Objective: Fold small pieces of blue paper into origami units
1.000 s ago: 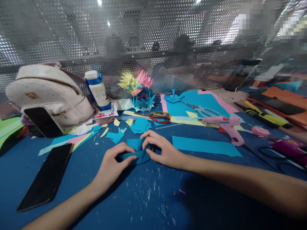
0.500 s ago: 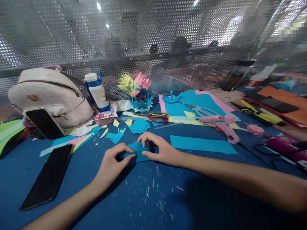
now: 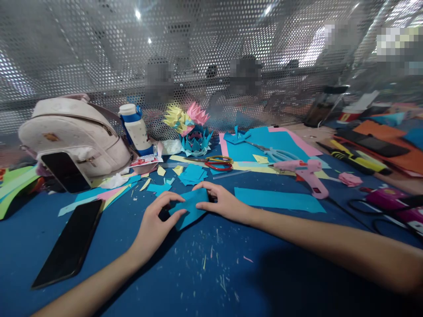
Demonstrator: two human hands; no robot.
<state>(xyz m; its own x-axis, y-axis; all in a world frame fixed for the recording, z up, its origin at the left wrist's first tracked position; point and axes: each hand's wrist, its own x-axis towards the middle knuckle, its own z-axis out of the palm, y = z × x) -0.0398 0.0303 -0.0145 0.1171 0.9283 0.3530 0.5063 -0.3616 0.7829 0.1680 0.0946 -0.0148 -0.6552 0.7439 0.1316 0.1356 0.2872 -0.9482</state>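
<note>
A piece of blue paper (image 3: 191, 206) is held between my two hands, low over the table and slightly tilted. My left hand (image 3: 163, 211) pinches its left edge between thumb and fingers. On the opposite edge, my right hand (image 3: 216, 200) grips with the thumb on the near face and the fingers at the far side. Just beyond lies a stack of small blue paper pieces (image 3: 192, 175). A long blue paper strip (image 3: 279, 200) rests to the right of my right hand.
Scissors with red and yellow handles (image 3: 218, 163) lie behind my hands. A pink glue gun (image 3: 306, 171) with a cord is at right. Folded paper flowers (image 3: 194, 132) and a bottle (image 3: 135, 130) stand behind. A phone (image 3: 71, 242) and a backpack (image 3: 72, 132) are at left.
The blue paper has turned and tilted, so more of its flat face shows between my hands. Both hands keep their hold, with small finger shifts.
</note>
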